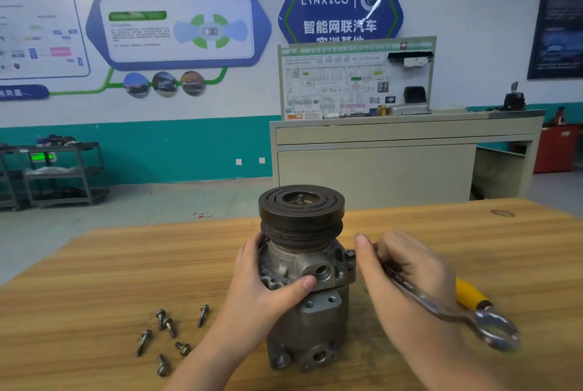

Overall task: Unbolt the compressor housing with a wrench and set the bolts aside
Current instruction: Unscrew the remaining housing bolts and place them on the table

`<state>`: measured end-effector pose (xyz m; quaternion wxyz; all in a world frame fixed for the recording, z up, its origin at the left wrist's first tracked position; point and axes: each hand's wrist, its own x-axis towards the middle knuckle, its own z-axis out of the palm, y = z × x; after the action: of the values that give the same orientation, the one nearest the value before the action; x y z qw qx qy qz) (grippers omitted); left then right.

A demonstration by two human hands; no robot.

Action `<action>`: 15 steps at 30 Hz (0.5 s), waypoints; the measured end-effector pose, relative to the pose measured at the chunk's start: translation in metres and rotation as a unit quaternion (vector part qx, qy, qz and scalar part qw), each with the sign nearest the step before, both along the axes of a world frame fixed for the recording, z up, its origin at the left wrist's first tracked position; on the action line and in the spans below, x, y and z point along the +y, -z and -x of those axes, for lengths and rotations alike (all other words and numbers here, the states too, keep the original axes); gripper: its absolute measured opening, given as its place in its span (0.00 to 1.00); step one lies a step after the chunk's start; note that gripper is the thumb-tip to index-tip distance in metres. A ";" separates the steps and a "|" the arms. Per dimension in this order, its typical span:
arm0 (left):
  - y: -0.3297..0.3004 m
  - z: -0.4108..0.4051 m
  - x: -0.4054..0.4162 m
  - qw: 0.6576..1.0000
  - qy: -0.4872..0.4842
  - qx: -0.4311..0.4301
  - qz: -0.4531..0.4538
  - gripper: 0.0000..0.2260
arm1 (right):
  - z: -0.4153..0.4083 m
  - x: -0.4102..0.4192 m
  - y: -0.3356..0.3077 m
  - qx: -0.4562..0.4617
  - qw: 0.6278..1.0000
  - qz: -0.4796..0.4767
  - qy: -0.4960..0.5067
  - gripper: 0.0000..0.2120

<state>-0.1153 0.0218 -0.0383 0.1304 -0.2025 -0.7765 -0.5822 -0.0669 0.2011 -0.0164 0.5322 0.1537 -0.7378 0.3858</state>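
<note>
A grey metal compressor (310, 289) stands upright on the wooden table (126, 264), its dark grooved pulley (301, 217) on top. My left hand (262, 292) grips the housing's left side, thumb across the front below the port. My right hand (400, 274) holds a silver combination wrench (441, 308). The wrench's far end sits at a bolt (349, 253) on the housing's right flange, and its ring end points toward me at the lower right. Several loose bolts (167, 337) lie on the table left of the compressor.
A yellow-handled tool (471, 294) lies on the table behind my right hand. Beyond the table stand a beige bench (403, 150) with a wiring display board and a dark shelving cart (56, 172) at the left wall.
</note>
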 end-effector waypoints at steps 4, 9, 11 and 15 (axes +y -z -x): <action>0.000 -0.001 0.000 1.000 -0.003 -0.007 0.004 0.50 | 0.013 0.022 -0.004 -0.119 0.924 0.284 -0.227 0.20; 0.000 0.000 0.000 1.000 -0.006 -0.008 0.004 0.47 | 0.069 0.043 -0.022 -0.266 0.714 0.468 -0.448 0.16; 0.001 0.001 0.000 1.000 -0.007 -0.004 0.002 0.46 | 0.091 0.040 -0.025 -0.322 0.684 0.455 -0.471 0.18; 0.003 0.003 0.000 1.000 -0.013 0.002 0.002 0.39 | 0.113 0.029 -0.021 -0.386 0.624 0.451 -0.509 0.20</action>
<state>-0.1183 0.0218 -0.0413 0.1392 -0.1937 -0.7798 -0.5788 -0.1797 0.2301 0.0049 -0.0795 0.0821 -0.4131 0.9035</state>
